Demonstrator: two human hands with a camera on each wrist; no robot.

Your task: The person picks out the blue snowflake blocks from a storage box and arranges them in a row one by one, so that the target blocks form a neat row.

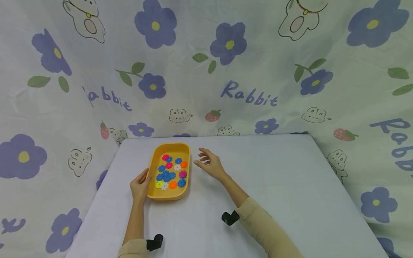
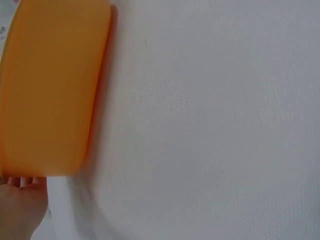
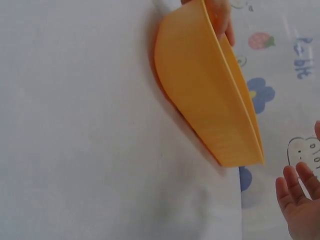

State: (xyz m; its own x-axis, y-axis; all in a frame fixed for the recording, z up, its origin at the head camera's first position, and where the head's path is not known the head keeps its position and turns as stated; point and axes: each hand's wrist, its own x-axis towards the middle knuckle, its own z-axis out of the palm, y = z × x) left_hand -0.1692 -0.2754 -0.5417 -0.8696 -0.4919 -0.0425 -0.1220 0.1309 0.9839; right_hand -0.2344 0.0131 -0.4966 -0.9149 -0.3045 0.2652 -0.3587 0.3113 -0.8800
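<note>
A yellow plastic tray [image 1: 188,179] stands left of centre on the white table. Inside it lie several small notched plastic discs [image 1: 166,175], flower-shaped, in blue, pink, orange, white and yellow. My left hand [image 1: 140,186] grips the tray's left rim, its thumb over the edge; in the left wrist view only part of that hand [image 2: 24,205] shows beyond the orange-looking wall [image 2: 52,90]. Just off the tray's right side, my right hand [image 1: 211,165] hovers with fingers spread and holds nothing. The right wrist view shows these relaxed fingers [image 3: 295,192] apart from the tray [image 3: 200,85].
White cloth covers the table [image 1: 274,190]. Behind and around it hangs a patterned curtain [image 1: 193,79] with flowers, rabbits and lettering. A black wrist camera [image 1: 155,242] sits by the left sleeve, and another black camera [image 1: 230,217] by the right sleeve.
</note>
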